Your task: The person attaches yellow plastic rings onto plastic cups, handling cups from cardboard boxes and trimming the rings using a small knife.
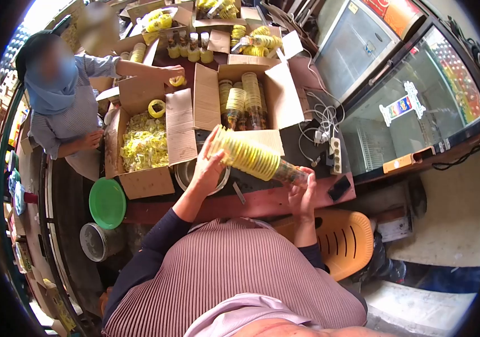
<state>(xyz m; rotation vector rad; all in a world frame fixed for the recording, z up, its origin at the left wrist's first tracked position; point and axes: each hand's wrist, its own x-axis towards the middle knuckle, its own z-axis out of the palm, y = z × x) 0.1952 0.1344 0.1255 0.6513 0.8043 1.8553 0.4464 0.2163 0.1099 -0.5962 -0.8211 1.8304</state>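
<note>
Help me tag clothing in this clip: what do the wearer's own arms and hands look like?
Both arms have dark navy sleeves that stop short of the wrists. The left hand and right hand are bare, without gloves. Any rings are too small to make out.

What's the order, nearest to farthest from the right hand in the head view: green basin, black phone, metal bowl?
1. Black phone: to the right, on the table.
2. Metal bowl: left, on the table.
3. Green basin: farthest left.
</note>
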